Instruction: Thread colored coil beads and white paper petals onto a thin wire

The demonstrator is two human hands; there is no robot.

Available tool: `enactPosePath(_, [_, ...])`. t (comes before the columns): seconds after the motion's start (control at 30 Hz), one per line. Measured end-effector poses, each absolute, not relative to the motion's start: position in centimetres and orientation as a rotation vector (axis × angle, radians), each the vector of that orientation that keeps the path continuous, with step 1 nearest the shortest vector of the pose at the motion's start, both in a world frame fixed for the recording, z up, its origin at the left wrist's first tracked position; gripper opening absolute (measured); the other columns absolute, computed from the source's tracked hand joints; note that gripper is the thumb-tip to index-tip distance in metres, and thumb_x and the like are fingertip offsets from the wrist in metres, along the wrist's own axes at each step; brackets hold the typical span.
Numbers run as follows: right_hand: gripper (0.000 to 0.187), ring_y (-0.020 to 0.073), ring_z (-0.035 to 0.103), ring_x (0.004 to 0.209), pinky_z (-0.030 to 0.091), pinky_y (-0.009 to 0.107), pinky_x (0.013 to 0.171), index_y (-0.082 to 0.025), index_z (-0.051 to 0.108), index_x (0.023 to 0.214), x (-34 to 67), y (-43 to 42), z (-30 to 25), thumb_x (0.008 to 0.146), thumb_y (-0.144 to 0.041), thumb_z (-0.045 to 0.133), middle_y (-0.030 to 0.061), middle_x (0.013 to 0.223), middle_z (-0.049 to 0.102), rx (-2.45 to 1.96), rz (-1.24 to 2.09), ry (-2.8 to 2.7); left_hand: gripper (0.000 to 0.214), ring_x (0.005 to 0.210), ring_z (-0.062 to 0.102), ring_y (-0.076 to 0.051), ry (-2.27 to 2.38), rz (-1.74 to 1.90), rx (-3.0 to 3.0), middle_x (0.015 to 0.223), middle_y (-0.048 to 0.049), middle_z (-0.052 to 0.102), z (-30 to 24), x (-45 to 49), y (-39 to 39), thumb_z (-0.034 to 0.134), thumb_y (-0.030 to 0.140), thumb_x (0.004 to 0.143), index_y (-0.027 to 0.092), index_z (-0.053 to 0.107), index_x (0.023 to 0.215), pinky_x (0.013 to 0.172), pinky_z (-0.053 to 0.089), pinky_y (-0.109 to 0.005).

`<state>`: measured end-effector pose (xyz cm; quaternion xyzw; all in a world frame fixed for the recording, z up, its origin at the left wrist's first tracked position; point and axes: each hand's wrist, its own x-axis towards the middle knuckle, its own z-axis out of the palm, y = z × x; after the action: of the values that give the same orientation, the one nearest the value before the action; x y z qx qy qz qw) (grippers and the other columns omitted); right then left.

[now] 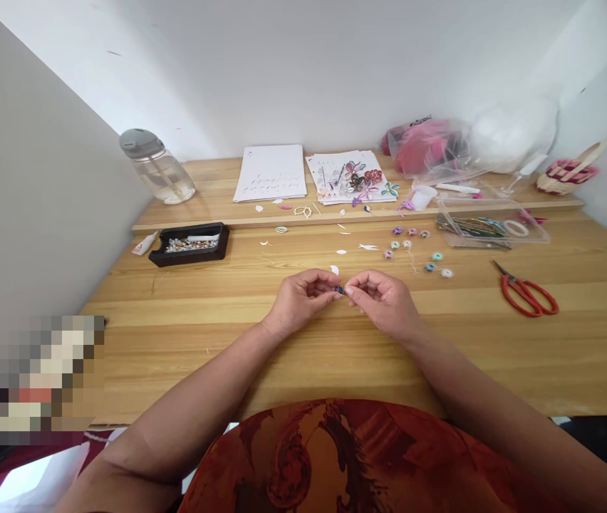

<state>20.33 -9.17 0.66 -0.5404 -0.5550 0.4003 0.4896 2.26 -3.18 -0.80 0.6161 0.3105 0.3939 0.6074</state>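
Note:
Over the middle of the table, my left hand pinches a small dark blue piece between thumb and fingers. Its exact kind is too small to tell. My right hand is closed in a pinch at the right edge of that piece; whatever lies between those fingertips is too small to make out. Just beyond the hands lies a white petal-shaped cutout, with another white cutout farther back. Several small thread bobbins in pale colours and purple lie to the right of the hands.
Red-handled scissors lie at the right. A clear plastic box of tools stands behind them. At left are a black bead tray, a glue bottle and a water bottle. Paper sheets and finished flowers rest on the raised ledge.

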Motion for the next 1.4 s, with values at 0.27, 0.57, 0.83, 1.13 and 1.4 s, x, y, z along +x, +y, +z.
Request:
enactPosePath(0.27, [0.012, 0.0139, 0.053, 0.063, 0.042, 0.027, 0.057, -0.020, 0.066, 0.082, 20.4, -9.6, 1.0, 0.087, -0.031, 0.064, 0.0011, 0.074, 0.063, -1.364, 0.760, -1.450, 0.024, 0.082, 0.069, -0.016, 0.742, 0.932, 1.583, 0.096, -0.0105, 0.073, -0.7, 2.2, -3.3, 0.079, 0.028, 0.074, 0.015, 0.077, 0.094, 0.075, 0.057, -0.026])
enactPosePath(0.57, [0.005, 0.0147, 0.054, 0.067, 0.042, 0.028, 0.061, -0.020, 0.062, 0.082, 20.6, -9.6, 0.9, 0.086, -0.021, 0.060, 0.0014, 0.075, 0.061, -1.378, 0.572, -1.591, 0.020, 0.081, 0.070, -0.016, 0.795, 0.911, 1.689, 0.094, -0.0096, 0.076, -0.1, 2.2, -3.8, 0.073, 0.021, 0.077, 0.014, 0.076, 0.095, 0.077, 0.058, -0.026])
enactPosePath(0.83, [0.009, 0.0151, 0.053, 0.070, 0.041, 0.028, 0.065, -0.019, 0.056, 0.078, 20.5, -9.9, 1.1, 0.081, -0.011, 0.056, 0.0015, 0.076, 0.059, -1.332, 0.437, -1.714, 0.017, 0.089, 0.072, -0.017, 0.664, 0.930, 1.769, 0.096, -0.0095, 0.077, 0.2, 2.1, -3.9, 0.071, 0.019, 0.079, 0.015, 0.078, 0.094, 0.081, 0.059, -0.026])
enactPosePath(1.13, [0.003, 0.0139, 0.052, 0.067, 0.040, 0.027, 0.063, -0.019, 0.060, 0.081, 21.0, -9.7, 0.2, 0.084, -0.018, 0.060, 0.0000, 0.074, 0.058, -1.328, 0.627, -1.634, 0.017, 0.088, 0.073, -0.016, 0.583, 0.930, 1.824, 0.095, -0.0095, 0.077, 0.3, 1.8, -3.7, 0.069, 0.016, 0.079, 0.015, 0.078, 0.094, 0.080, 0.060, -0.024])
enactPosePath(1.4, [0.028, 0.0118, 0.050, 0.059, 0.041, 0.027, 0.057, -0.017, 0.065, 0.091, 22.3, -8.3, -0.1, 0.079, -0.043, 0.069, 0.0000, 0.073, 0.061, -1.329, 0.998, -1.269, 0.020, 0.093, 0.072, -0.016, 0.578, 1.010, 1.717, 0.105, -0.0116, 0.074, -0.4, 1.7, -2.9, 0.075, 0.020, 0.078, 0.015, 0.076, 0.097, 0.083, 0.061, -0.026])
